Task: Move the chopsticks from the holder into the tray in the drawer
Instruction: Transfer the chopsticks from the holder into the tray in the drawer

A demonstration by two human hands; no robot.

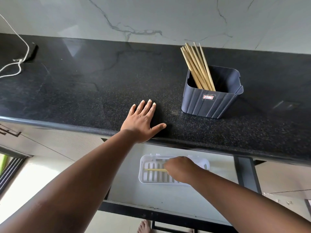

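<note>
Chopsticks [196, 66], a whole bundle of them, are standing in the dark blue holder [210, 101] on the black counter [84, 84], leaning back and to the left so their tips fan out up toward the marble wall [151, 17]. One lone chopstick [154, 169] is already down in the white slotted tray [151, 179] inside the open drawer [168, 195], lying flat with its long axis running left to right, crosswise over the slots. The right hand [180, 169] is over the tray with fingers pinched on the right end of that chopstick, though the knuckles hide the actual grip. The left hand [143, 122] is flat on the counter near the front edge, fingers spread, holding nothing. A white cord [18, 63] sits far left on the counter.
</note>
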